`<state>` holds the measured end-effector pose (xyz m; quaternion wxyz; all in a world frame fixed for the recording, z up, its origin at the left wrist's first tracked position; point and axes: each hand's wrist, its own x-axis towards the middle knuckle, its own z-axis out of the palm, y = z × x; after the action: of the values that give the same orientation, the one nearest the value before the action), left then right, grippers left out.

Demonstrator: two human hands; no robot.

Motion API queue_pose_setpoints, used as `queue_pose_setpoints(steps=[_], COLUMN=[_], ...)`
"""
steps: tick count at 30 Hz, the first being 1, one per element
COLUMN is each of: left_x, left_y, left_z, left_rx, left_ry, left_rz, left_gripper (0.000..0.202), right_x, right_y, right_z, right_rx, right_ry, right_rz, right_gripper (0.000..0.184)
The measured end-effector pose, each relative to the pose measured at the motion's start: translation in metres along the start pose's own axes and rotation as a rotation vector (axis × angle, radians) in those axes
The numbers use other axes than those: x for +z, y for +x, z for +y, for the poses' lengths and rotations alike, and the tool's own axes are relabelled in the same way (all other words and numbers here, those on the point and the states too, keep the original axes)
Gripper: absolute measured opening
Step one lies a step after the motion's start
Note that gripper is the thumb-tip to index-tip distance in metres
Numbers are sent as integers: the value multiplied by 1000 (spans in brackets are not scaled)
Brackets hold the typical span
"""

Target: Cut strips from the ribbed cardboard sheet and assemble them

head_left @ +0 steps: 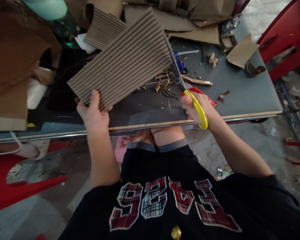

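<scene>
My left hand (96, 113) grips the near left corner of a ribbed sheet of corrugated cardboard (125, 60), thumb on top and fingers underneath. The sheet is tilted up over the table. In my right hand (195, 106) is a pair of scissors (198, 110) with yellow handles, its long blades pointing away from me. The blades lie along the right end of the sheet; whether they bite into it I cannot tell. Beneath and beside the blades are brown cardboard scraps (162, 83) and a blue tool (181, 63), partly hidden.
The grey table (250, 90) carries a bent cardboard piece (242, 51) at right and a second ribbed piece (105, 30) behind the sheet. Large brown cardboard (12, 66) stands at left, near a green bottle (65, 30). Red chairs (285, 36) flank the table.
</scene>
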<state>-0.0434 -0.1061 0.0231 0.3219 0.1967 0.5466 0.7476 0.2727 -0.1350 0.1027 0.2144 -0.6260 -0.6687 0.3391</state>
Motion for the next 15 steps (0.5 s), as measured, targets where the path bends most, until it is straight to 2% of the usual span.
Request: queue_pose_setpoints(steps=[6, 10, 12, 15], left_x=[0, -1, -1, -2], left_y=[2, 6, 7, 8], left_z=[-4, -5, -5, -5], left_rx=[13, -8, -6, 12], left_ry=[20, 34, 33, 20], left_rz=[-33, -3, -5, -27], left_gripper=[27, 24, 25, 32], right_x=[-2, 1, 3, 2], right_y=[2, 2, 1, 0], right_z=[-4, -3, -2, 0], right_rx=[27, -33, -41, 11], right_ry=[-104, -160, -156, -92], right_rz=[41, 83, 100, 55], right_gripper=[79, 79, 78, 79])
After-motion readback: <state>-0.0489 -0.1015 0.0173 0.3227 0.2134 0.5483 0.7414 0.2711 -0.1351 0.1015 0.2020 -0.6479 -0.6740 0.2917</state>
